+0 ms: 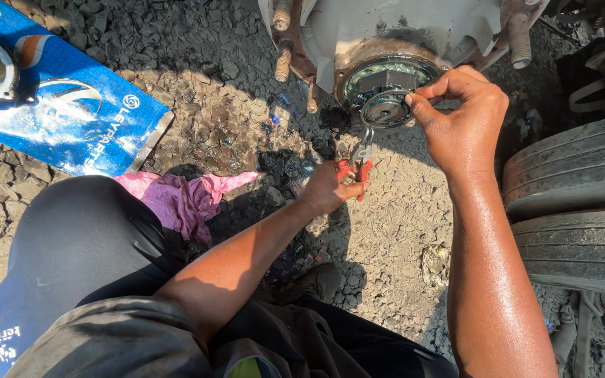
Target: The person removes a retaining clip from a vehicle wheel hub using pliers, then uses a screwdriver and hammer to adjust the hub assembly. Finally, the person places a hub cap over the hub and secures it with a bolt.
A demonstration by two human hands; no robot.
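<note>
The left hand (325, 187) is closed around the red handles of pliers (360, 159), whose metal nose points up to 12 o'clock and meets the hub (385, 89) at its lower edge. The right hand (462, 119), at 3 o'clock of the hub, pinches the rim of the round greasy part at the hub's centre with thumb and fingers curled. Studs (283, 61) stick out at the hub's 9 o'clock. A pink rag (180, 199) lies on the stony ground at 8 o'clock, a blue sheet (64, 115) beyond it. Tyres (575, 203) stand at 4 o'clock.
</note>
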